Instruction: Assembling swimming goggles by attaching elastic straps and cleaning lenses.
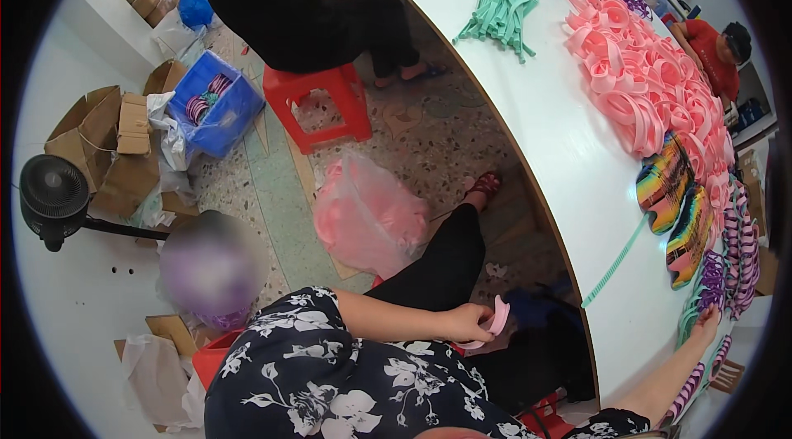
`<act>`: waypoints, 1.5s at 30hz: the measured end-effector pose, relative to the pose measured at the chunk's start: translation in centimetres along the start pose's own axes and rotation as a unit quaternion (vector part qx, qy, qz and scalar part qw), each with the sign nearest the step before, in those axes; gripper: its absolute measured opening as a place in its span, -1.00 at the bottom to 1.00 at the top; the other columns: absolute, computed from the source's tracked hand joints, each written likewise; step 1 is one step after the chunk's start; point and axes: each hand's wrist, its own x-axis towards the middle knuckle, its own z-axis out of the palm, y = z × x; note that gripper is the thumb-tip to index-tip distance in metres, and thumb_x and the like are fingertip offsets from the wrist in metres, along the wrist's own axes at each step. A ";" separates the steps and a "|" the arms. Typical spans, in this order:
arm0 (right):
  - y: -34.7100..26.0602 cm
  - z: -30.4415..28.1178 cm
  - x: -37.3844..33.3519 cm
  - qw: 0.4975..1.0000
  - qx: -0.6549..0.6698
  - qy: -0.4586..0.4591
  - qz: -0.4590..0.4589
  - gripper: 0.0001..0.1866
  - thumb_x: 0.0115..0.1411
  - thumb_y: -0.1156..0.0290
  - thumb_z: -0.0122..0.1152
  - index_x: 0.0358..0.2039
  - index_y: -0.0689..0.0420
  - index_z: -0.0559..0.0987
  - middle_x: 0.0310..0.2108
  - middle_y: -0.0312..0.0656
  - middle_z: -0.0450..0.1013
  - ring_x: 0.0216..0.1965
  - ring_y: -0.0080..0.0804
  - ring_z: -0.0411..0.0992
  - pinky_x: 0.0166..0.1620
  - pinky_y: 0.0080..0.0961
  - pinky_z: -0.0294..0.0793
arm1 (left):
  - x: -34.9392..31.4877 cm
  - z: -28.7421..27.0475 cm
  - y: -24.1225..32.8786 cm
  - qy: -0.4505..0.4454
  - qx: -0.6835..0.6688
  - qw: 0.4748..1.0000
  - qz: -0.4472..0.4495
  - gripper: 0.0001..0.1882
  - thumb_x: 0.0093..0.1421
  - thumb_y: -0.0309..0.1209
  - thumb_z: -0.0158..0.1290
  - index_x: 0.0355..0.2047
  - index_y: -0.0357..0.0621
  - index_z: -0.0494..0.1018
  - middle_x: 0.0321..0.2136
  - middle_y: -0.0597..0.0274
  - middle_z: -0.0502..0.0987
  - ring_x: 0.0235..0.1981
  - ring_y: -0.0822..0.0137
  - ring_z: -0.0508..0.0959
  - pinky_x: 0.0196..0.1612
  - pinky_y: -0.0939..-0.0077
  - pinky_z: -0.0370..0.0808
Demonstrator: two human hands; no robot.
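Note:
My left hand [472, 323] is over my lap, its fingers closed round a pale pink looped strap [499, 316]. My right hand [707, 325] reaches to the right end of the white table [544, 125], its fingers drawn together at a bundle of purple straps [711, 278]. Exactly how much it grips is too small to tell. Green straps [689, 317] lie beside that hand. Farther up are two shiny rainbow-coloured curved pieces [662, 183] and a large heap of pink straps [639, 76]. A single ribbed green strip [615, 261] lies near the table's curved edge.
Green strip bundles [499, 14] lie at the table's far end. A person in black [272, 6] sits on a red stool [318, 105]; another in red [708, 51] is across the table. A bag of pink material [367, 212], a blue crate [216, 105] and a fan [54, 195] stand left.

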 end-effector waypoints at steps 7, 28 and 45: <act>-4.6 -4.5 -4.5 0.998 -0.002 0.047 -0.040 -0.80 0.32 0.30 0.17 -0.34 0.10 0.38 -0.52 -0.33 0.26 -0.50 -0.58 0.23 -0.46 -0.64 0.25 | 0.0 0.8 -1.5 0.031 0.006 0.997 0.077 -0.41 -0.02 -0.19 0.29 -0.04 -0.34 0.51 -0.18 -0.06 0.63 -0.14 0.17 0.64 -0.04 0.37 0.53; -2.7 -2.9 -47.6 0.862 -0.326 0.084 -0.379 -0.70 0.41 0.30 -0.02 -0.11 0.30 0.54 -0.48 -0.31 0.33 -0.52 -0.61 0.24 -0.50 -0.63 0.23 | -7.0 5.0 4.7 -0.090 -0.091 0.972 0.198 -0.63 0.16 -0.45 0.23 -0.04 -0.30 0.46 -0.18 0.22 0.59 -0.12 0.45 0.55 0.00 0.52 0.47; 11.9 0.7 -61.2 0.972 -0.139 -0.136 -0.129 -0.81 0.40 0.41 0.06 -0.10 0.24 0.53 -0.53 -0.44 0.37 -0.59 -0.80 0.22 -0.51 -0.77 0.20 | -7.0 8.5 4.9 -0.136 -0.148 0.979 0.041 -0.63 0.19 -0.44 0.19 -0.02 -0.33 0.47 -0.18 0.17 0.59 -0.20 0.41 0.60 -0.13 0.55 0.53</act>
